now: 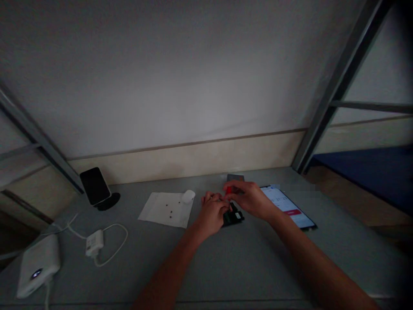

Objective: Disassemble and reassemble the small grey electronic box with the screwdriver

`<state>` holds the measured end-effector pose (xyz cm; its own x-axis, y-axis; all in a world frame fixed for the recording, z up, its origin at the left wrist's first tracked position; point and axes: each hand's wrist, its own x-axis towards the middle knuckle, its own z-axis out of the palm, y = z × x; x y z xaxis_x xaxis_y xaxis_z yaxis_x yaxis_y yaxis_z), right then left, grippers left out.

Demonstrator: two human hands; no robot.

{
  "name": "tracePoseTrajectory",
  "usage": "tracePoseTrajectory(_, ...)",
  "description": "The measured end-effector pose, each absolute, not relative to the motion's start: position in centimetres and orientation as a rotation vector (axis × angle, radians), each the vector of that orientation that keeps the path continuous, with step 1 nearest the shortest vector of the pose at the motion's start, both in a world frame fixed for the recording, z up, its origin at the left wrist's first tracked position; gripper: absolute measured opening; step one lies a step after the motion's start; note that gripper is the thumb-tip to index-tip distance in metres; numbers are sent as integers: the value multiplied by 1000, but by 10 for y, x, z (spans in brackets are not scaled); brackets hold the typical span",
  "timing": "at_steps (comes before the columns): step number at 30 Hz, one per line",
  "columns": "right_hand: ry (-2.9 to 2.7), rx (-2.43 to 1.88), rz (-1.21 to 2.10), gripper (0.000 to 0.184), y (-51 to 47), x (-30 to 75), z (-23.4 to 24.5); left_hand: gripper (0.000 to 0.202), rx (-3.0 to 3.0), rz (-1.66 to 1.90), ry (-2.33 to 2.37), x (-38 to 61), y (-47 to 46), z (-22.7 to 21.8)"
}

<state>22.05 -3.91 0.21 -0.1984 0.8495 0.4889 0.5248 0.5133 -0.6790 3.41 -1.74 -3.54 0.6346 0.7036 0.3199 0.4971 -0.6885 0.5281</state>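
Table (226,267): grey, its front edge at 6 o'clock; both hands meet near its middle.
Left hand (211,211): curled, fingertips down at the black device (232,216); whether it grips, I cannot tell.
Right hand (250,198): pinching a small red piece (228,190) at the device's 12 o'clock.
Black device: flat on the table between the hands.
Progress: seemingly midway, with the red piece in the fingers, not set down; dark specks (170,211) lie unused on the white sheet (166,209) at 9 o'clock.
Lit phone (290,207): at 3 o'clock.
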Motion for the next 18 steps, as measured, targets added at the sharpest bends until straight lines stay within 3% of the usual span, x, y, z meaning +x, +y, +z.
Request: tracePoseTrajectory(18, -2123, -1116, 361, 24, -48, 225, 8, 30, 2341, 762, 785, 34, -18, -35)
